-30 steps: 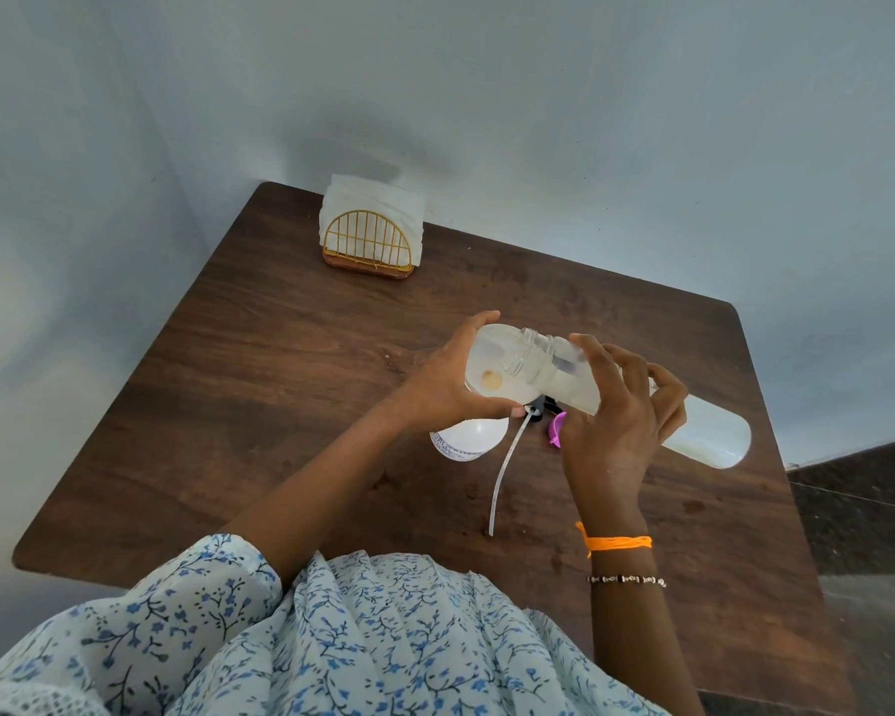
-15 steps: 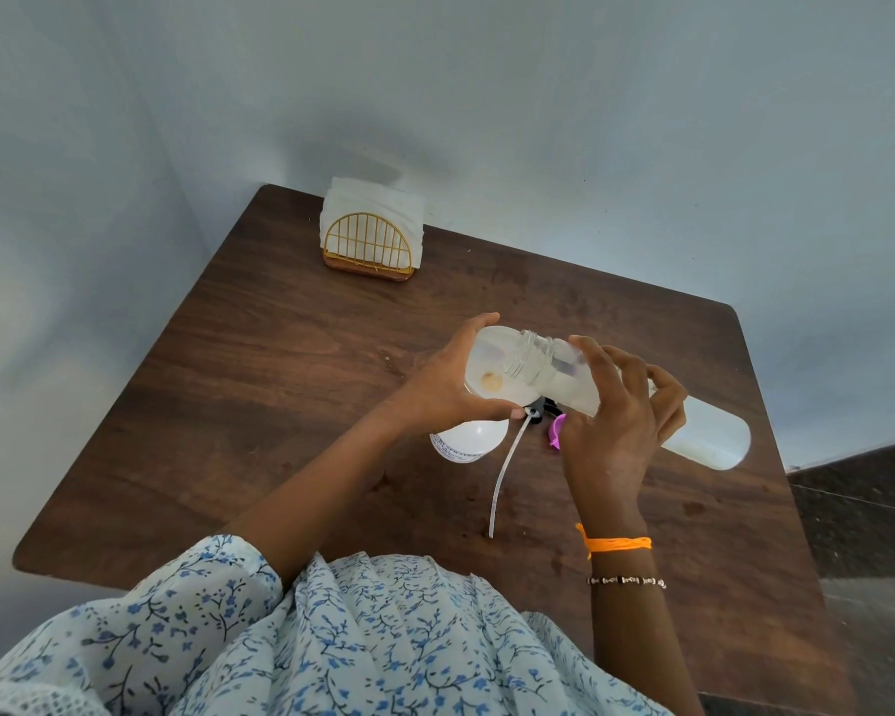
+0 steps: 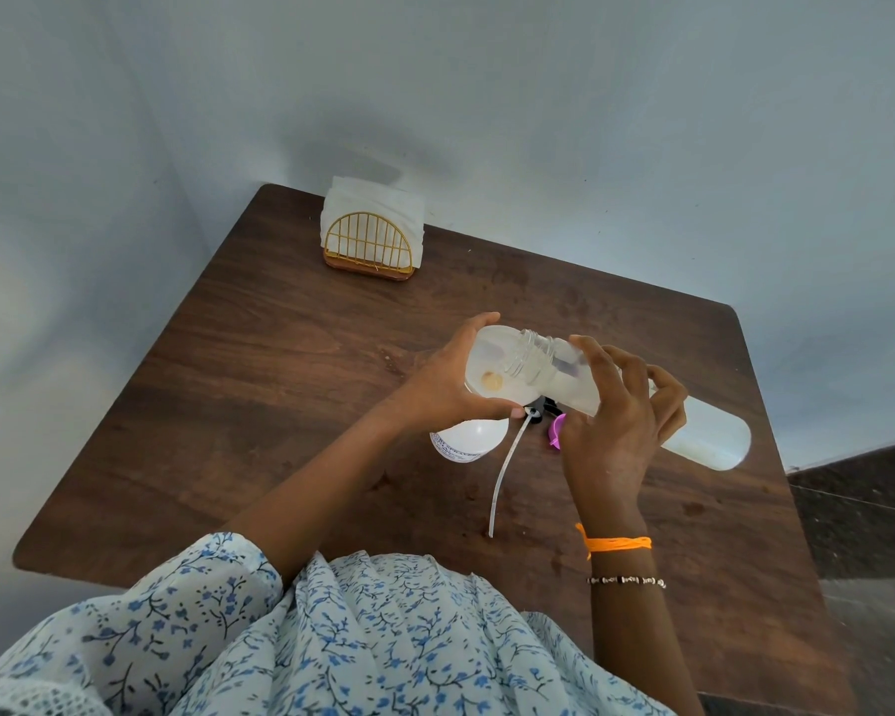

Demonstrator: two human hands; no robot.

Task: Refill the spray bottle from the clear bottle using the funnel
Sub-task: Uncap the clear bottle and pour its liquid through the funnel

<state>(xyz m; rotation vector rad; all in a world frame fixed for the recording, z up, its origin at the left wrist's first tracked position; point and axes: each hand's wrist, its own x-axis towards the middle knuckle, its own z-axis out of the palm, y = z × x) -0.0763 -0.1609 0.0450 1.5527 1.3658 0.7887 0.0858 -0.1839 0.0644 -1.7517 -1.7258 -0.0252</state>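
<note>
A translucent funnel (image 3: 492, 377) sits in the neck of the white spray bottle (image 3: 466, 441), which stands on the brown table (image 3: 259, 395). My left hand (image 3: 435, 385) grips the funnel's rim from the left. My right hand (image 3: 616, 421) grips the clear bottle (image 3: 703, 436), tipped on its side with its threaded mouth over the funnel. The spray head with its black collar (image 3: 536, 411), pink trigger (image 3: 556, 430) and long dip tube (image 3: 502, 478) lies on the table beneath the bottle.
A gold wire napkin holder (image 3: 370, 245) with white napkins stands at the table's far left corner, close to the pale walls. The table's right edge borders a dark floor (image 3: 858, 514). My floral sleeve covers the near edge.
The clear bottle stays tipped over the funnel and both hands keep their hold; nothing has visibly moved.
</note>
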